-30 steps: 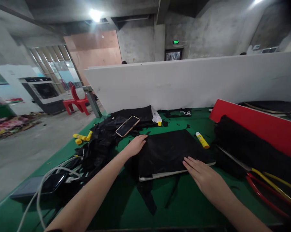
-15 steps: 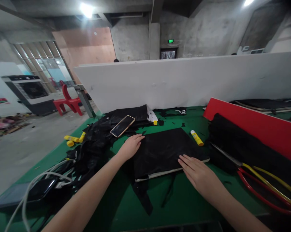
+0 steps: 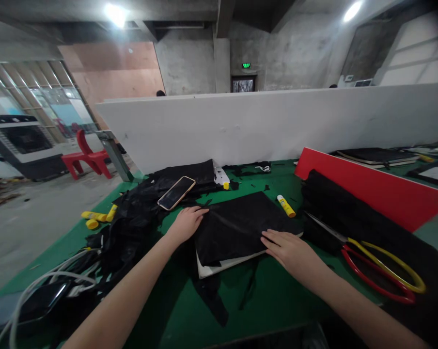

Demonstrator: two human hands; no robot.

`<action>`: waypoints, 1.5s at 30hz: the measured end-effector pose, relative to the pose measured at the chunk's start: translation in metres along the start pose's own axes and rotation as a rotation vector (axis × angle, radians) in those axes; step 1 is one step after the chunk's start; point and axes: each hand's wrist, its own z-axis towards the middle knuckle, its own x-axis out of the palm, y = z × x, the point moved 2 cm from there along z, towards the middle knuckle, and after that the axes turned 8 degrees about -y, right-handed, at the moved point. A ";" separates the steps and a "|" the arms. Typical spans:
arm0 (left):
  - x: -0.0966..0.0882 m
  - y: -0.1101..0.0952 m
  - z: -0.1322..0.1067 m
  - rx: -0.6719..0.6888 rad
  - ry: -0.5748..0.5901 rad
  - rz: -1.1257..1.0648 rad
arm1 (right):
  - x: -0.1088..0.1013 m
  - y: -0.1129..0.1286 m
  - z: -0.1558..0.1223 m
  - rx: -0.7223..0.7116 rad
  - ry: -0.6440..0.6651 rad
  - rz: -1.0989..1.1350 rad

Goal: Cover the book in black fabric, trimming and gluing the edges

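Observation:
Black fabric lies over a flat, white-edged book or board on the green table. A strip of white shows along its near edge, widest at the near left corner. My left hand rests at the left edge of the fabric, fingers stretched over it and thumb hidden. On the near right side, my right hand lies flat, its fingertips on the fabric. Just beyond the far right corner is a yellow glue stick. To the right, large scissors with red and yellow handles lie on black cloth.
A phone sits on heaped black scraps at left. Yellow glue sticks and white cables lie along the left side. A red board leans at right, before a white partition.
The fabric has shifted over the book, baring more white at the near left corner. Both hands stay on it. The camera view has turned slightly right.

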 end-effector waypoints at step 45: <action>-0.089 -0.148 -0.106 -0.015 -0.062 -0.068 | -0.087 -0.004 0.039 0.025 -0.040 0.495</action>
